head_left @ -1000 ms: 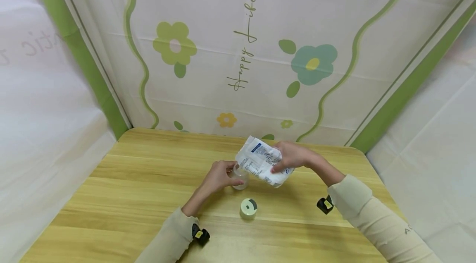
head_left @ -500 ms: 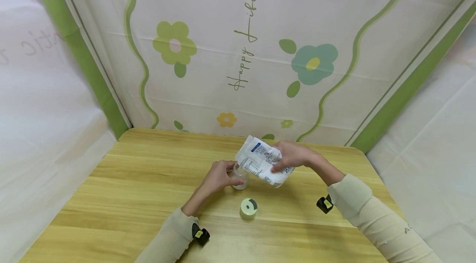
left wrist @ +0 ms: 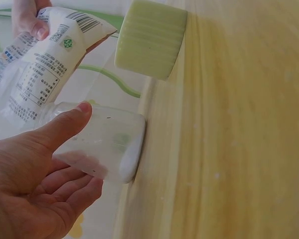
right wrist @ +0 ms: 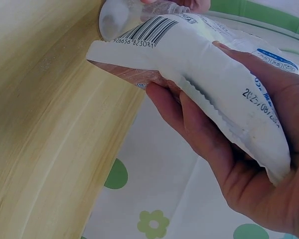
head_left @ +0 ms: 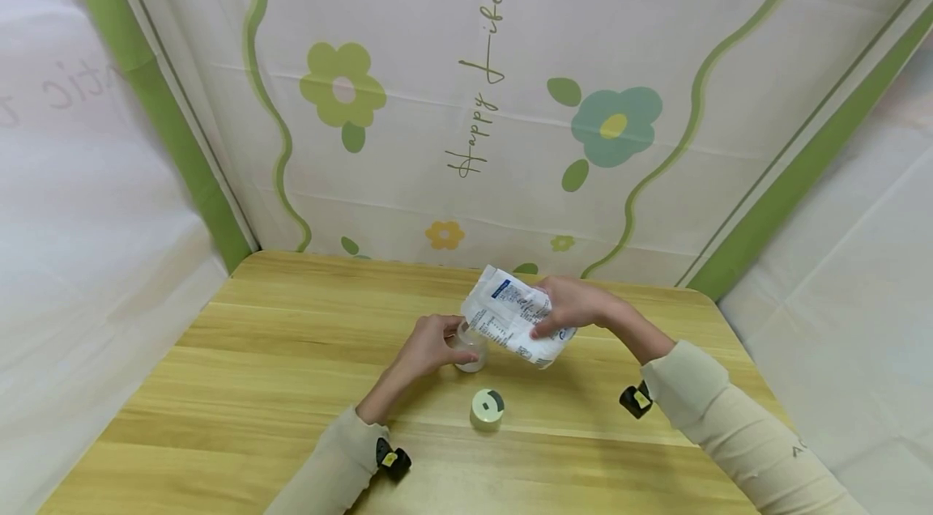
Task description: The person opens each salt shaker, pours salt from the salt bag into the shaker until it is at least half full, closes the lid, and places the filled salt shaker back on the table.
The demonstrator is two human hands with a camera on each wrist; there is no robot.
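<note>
Jar [left wrist: 112, 137] seems partly filled, lid [head_left: 486, 411] still off.
Our left fingers [left wrist: 72, 122] clasp it; right fingers [right wrist: 204, 134] pinch the bag [head_left: 510, 317].

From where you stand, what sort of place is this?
Probably a small fabric-walled work booth, judging by the flower-printed sheet beyond the wooden table and the white sheets on either side.

Against the earlier head views, we made out only very slight changes. The white bag [head_left: 513, 317] had turned a touch, so that its blue label [head_left: 500, 289] sat a hair toward nine o'clock and its lowest corner a hair toward six. We saw the black camera [head_left: 636, 401] beside it edge faintly toward nine.
</note>
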